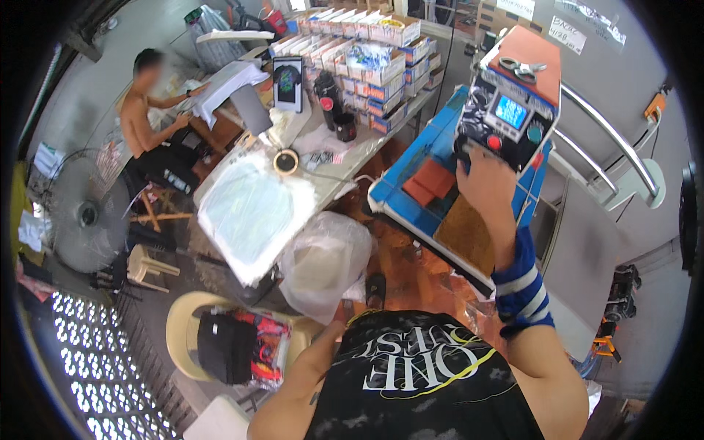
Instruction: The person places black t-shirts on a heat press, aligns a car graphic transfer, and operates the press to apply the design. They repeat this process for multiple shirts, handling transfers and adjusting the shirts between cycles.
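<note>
A heat press (506, 110) with a lit screen, a red button and a green knob stands ahead on the right. My right hand (485, 180) reaches up to its front, fingers curled at a dark handle below the control box. Below the hand lies the blue press bed (396, 192), with reddish-brown blocks (430, 182) and a brown pad (466, 235) on it. A blue sleeve with pale bands covers my right forearm. My left arm (304, 374) hangs low beside my shirt; its hand's fingers cannot be made out.
Metal snips (522, 70) lie on the press's top. To the left, a table holds a white-and-pale-blue sheet (253, 209), a tape roll (286, 162) and stacked boxes (374, 81). A plastic bag (326, 264), a chair with folded clothes (224, 345), a fan (86, 213) and a seated person (150, 121) are nearby.
</note>
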The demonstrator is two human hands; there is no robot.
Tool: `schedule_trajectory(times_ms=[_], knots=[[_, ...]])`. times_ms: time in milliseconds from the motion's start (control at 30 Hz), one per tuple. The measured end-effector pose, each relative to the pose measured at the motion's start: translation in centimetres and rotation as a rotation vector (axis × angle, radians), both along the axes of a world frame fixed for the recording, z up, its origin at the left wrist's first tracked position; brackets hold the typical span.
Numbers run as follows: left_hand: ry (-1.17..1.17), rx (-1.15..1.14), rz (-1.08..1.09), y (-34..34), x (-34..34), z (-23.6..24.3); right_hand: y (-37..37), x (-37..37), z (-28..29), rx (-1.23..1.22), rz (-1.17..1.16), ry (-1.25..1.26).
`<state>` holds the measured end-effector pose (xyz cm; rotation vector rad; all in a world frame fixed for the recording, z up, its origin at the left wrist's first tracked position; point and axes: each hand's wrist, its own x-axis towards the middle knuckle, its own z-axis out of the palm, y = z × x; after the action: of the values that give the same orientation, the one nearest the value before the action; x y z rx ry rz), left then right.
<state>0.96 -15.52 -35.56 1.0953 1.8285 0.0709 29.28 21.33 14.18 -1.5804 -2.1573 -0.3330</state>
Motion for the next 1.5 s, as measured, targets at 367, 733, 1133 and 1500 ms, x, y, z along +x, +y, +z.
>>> schedule_trajectory(times_ms=[367, 733, 1133, 1500], knots=[[0.488, 1.033, 0.53, 31.8, -20.6, 26.5, 0.5, -1.9, -0.6, 0.18, -0.143, -0.101], [0.743, 1.238, 0.888, 48.6, -28.5, 45.2, 0.9, -1.2, -1.3, 0.297, -0.076, -0.058], [0.873, 1.021, 0.875, 50.0, -27.9, 44.7, 1.3, -1.1, -1.6, 0.376, -0.038, -0.04], [0.803, 1.053, 0.811, 48.0, -27.5, 44.1, 1.4, -0.8, -1.4, 0.384, -0.001, -0.089]])
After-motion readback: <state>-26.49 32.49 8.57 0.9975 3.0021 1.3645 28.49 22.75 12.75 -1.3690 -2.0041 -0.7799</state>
